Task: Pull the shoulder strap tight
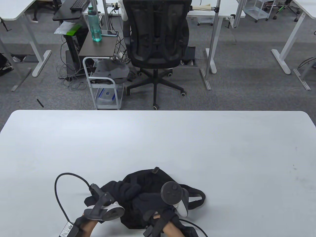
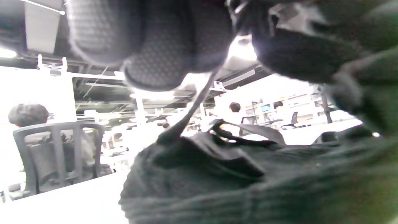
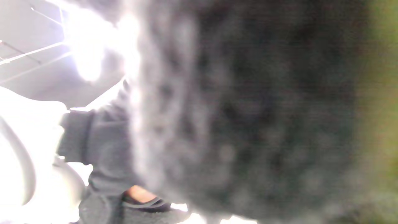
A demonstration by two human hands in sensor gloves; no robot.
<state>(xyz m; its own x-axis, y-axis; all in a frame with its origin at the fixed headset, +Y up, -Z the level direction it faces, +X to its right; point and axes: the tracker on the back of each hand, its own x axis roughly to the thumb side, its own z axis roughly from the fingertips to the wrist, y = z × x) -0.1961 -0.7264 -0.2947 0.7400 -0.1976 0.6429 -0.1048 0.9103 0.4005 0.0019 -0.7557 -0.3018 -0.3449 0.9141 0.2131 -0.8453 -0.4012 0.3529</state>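
A black bag [image 1: 145, 182] lies at the near edge of the white table [image 1: 158, 138]. Its wide shoulder strap [image 1: 197, 197] loops out on the right side. My left hand [image 1: 123, 191] rests on the bag's left part. In the left wrist view its fingertips [image 2: 149, 49] pinch a thin strap [image 2: 194, 105] that runs taut down to the bag [image 2: 217, 174]. My right hand [image 1: 149, 201] lies on the middle of the bag, its fingers curled into the black fabric. The right wrist view is filled with blurred dark cloth [image 3: 248, 118].
A black cable [image 1: 58, 195] curves over the table left of the bag. Beyond the far table edge stand a black office chair [image 1: 156, 37] and a white cart [image 1: 105, 81]. People sit at desks in the background of the left wrist view.
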